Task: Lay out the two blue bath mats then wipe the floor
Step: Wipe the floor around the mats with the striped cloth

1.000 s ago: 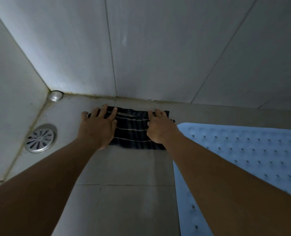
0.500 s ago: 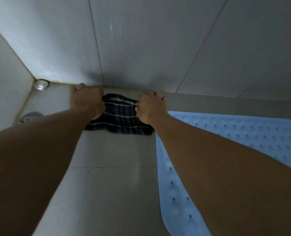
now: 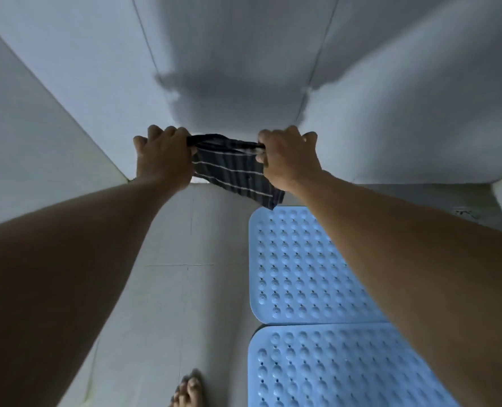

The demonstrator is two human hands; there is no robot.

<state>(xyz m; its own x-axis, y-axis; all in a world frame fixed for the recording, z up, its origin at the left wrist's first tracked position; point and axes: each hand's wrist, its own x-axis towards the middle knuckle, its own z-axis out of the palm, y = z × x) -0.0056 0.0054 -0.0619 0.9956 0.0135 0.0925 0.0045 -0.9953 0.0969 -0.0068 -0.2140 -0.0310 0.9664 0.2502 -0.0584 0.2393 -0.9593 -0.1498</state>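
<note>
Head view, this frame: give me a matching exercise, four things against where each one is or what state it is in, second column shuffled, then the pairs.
Things:
1. striped cloth
2. far bath mat
3. near bath mat
4. bare foot

Places or states:
A. flat on the floor, closest to the bottom edge of the view
B. held up off the floor between the left hand and right hand
C. on bare tile, left of the mats
D. flat on the floor, below the hanging cloth corner

Pairs: 1-B, 2-D, 3-A, 4-C
</note>
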